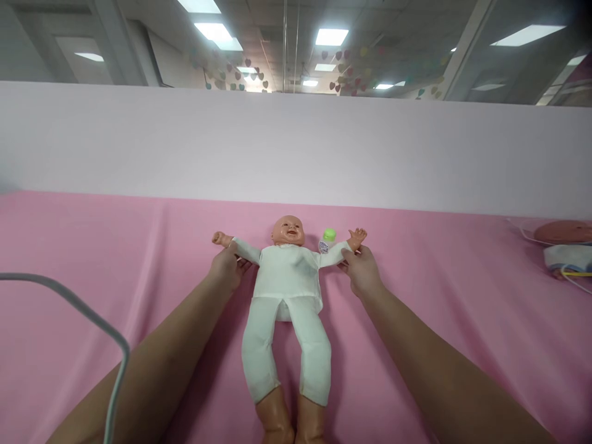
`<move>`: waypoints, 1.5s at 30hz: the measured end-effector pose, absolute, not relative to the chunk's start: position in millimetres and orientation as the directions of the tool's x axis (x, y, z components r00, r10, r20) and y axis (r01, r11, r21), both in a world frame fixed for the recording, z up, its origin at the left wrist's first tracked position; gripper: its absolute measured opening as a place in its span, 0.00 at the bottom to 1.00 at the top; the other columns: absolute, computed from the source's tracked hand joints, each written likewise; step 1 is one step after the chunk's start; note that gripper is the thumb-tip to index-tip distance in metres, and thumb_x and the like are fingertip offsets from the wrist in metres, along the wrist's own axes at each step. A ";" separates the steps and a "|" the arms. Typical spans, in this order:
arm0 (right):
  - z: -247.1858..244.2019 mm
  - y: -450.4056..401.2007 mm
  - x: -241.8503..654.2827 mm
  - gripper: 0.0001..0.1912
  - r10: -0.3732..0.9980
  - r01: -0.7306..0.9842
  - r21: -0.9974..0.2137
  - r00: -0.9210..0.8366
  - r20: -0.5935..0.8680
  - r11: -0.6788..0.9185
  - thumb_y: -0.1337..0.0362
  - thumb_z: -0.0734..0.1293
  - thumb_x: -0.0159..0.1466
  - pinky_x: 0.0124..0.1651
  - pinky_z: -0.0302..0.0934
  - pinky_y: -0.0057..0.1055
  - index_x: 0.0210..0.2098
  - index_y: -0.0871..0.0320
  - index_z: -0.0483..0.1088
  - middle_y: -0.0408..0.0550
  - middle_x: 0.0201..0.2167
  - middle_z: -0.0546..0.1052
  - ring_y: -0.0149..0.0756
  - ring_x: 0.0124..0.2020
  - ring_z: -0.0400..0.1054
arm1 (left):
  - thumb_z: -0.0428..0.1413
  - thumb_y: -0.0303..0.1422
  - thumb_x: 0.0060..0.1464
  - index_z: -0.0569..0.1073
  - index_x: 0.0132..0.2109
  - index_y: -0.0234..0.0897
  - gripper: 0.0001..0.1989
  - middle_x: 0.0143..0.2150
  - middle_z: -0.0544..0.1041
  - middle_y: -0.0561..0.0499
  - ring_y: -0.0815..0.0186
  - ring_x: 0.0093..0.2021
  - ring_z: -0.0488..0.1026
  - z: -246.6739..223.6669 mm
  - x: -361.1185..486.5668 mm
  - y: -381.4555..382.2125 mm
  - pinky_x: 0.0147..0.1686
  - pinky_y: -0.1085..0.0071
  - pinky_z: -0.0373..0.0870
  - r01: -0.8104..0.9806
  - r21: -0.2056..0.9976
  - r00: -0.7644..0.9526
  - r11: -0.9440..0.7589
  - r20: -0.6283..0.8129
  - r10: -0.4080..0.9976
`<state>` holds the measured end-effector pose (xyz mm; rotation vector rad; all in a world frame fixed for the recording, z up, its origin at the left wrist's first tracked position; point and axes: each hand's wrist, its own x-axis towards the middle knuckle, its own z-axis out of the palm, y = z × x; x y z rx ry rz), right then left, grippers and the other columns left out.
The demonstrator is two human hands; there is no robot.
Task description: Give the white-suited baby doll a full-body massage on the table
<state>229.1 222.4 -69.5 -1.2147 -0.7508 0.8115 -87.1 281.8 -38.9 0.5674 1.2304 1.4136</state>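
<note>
A doll (287,271) dressed in a white top (287,262) and white trousers (314,345) is laid on its back at the middle of a pink cloth (416,259), its head pointed toward a white wall (296,148) and its bare feet partly cut off by the lower edge of the view. Both of its arms are spread out to the sides. The sleeve on one side is gripped near the cuff by the left hand (226,266), with the thumb placed above and the fingers curled below; the opposite sleeve is gripped in the same manner, close to the doll's wrist, by the right hand (364,268). The doll's own small hands are left showing beyond both grips. A small bottle with a green cap (329,234) is set between the doll's head and the arm held by the right hand, just behind the sleeve, by which its lower part is hidden. A grey cable (92,317) is looped across the lower left, in front of the left forearm (157,345). At the far right edge, a rounded brownish object (562,232) and a white and blue bundle (568,257) are partly seen, too blurred to be identified. Above the wall, lit ceiling panels (332,37) and heart-shaped decorations (340,55) are seen.
</note>
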 end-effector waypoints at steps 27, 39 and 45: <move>-47.6 180.6 177.8 0.23 0.772 0.623 -0.532 -0.194 0.606 0.574 0.74 0.65 0.61 0.57 0.70 0.46 0.53 0.50 0.73 0.47 0.51 0.81 0.45 0.52 0.75 | 0.59 0.33 0.57 0.78 0.55 0.46 0.18 0.58 0.78 0.46 0.51 0.55 0.76 -27.1 -60.0 228.9 0.52 0.57 0.71 0.697 0.579 0.224 -0.423 0.384 0.896; -46.5 182.9 175.7 0.19 0.731 0.666 -0.413 -0.303 0.612 0.621 0.73 0.67 0.63 0.60 0.68 0.49 0.51 0.52 0.74 0.50 0.51 0.80 0.46 0.53 0.73 | 0.58 0.32 0.57 0.78 0.56 0.48 0.19 0.59 0.78 0.48 0.51 0.55 0.77 -28.8 -64.8 233.1 0.54 0.58 0.72 0.689 0.540 0.306 -0.483 0.387 0.870; -58.1 209.7 217.1 0.25 0.814 0.150 -0.924 0.437 0.382 0.353 0.59 0.75 0.60 0.54 0.74 0.48 0.54 0.54 0.68 0.52 0.51 0.79 0.45 0.48 0.77 | 0.60 0.40 0.58 0.76 0.45 0.40 0.11 0.43 0.80 0.47 0.57 0.44 0.79 -37.5 -82.6 259.8 0.43 0.63 0.76 0.106 0.984 -0.041 -0.146 0.151 0.988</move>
